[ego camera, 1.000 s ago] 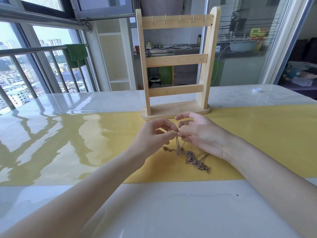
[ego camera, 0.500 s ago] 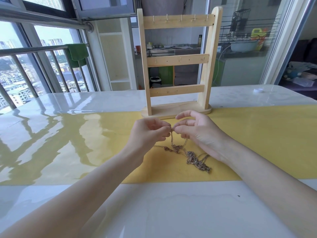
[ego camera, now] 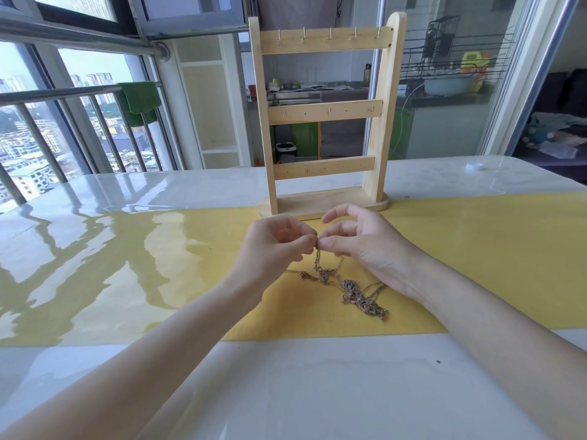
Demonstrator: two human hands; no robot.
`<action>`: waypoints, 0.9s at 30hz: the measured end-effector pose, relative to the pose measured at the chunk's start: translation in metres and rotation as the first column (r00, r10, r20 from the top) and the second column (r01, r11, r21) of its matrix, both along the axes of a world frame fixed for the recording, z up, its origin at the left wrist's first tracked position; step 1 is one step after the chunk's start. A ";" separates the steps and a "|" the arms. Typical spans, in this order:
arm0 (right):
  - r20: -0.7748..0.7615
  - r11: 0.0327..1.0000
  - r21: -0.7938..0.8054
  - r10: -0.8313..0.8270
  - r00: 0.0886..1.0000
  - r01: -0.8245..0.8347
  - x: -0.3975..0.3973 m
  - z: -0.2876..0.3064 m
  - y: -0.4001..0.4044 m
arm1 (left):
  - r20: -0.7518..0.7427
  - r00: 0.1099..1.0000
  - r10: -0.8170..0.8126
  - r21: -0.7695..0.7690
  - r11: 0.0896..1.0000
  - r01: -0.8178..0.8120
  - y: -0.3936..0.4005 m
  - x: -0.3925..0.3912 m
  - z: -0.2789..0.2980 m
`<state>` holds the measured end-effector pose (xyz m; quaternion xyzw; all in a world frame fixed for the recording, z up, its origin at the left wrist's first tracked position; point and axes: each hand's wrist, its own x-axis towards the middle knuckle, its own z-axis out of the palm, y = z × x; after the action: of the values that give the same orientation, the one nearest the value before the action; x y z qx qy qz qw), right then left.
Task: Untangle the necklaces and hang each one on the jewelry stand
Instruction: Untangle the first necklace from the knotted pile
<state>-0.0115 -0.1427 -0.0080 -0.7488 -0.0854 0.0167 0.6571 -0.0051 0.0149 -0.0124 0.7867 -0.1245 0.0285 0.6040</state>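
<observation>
A tangle of thin gold necklaces (ego camera: 352, 290) lies on the yellow mat (ego camera: 476, 249), with a strand rising from it to my fingertips. My left hand (ego camera: 276, 249) and my right hand (ego camera: 365, 246) meet just above the mat and both pinch the same raised bit of chain between thumb and forefinger. The wooden jewelry stand (ego camera: 324, 112) rises right behind my hands, with three crossbars carrying small hooks. No necklace hangs on it.
The glossy white table (ego camera: 286, 392) reaches to the near edge. A small white cap (ego camera: 475, 167) lies at the far right of it. A window railing with a green cloth (ego camera: 139, 101) stands to the left, a glass door and kitchen shelves behind.
My hands have lifted the pinched chain a little higher off the mat, drawing the strand longer. The stand has not moved.
</observation>
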 end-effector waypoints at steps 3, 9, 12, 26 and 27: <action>-0.004 1.000 -0.003 0.017 1.000 -0.017 0.000 0.001 0.000 | 0.029 1.000 0.008 0.049 0.999 -0.010 -0.001 0.000 -0.002; 0.008 0.998 0.047 0.029 1.000 -0.030 0.000 0.002 0.001 | 0.088 0.996 -0.015 0.158 0.987 0.001 -0.006 0.000 -0.004; 0.041 0.999 -0.009 0.040 0.998 -0.040 -0.001 0.001 0.001 | 0.154 0.988 -0.013 0.223 0.974 -0.022 -0.006 0.000 -0.004; 0.134 0.964 -0.259 0.094 0.987 -0.057 0.002 0.004 -0.004 | 0.088 0.996 -0.011 0.120 0.993 0.000 -0.001 0.001 -0.002; 0.149 0.959 -0.280 0.096 0.984 -0.051 0.002 0.004 -0.002 | 0.175 0.985 -0.002 0.158 0.987 -0.026 -0.002 -0.001 -0.003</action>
<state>-0.0096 -0.1449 -0.0041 -0.8279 -0.1629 -0.0075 0.5366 -0.0064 0.0131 -0.0154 0.8276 -0.1743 0.0909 0.5257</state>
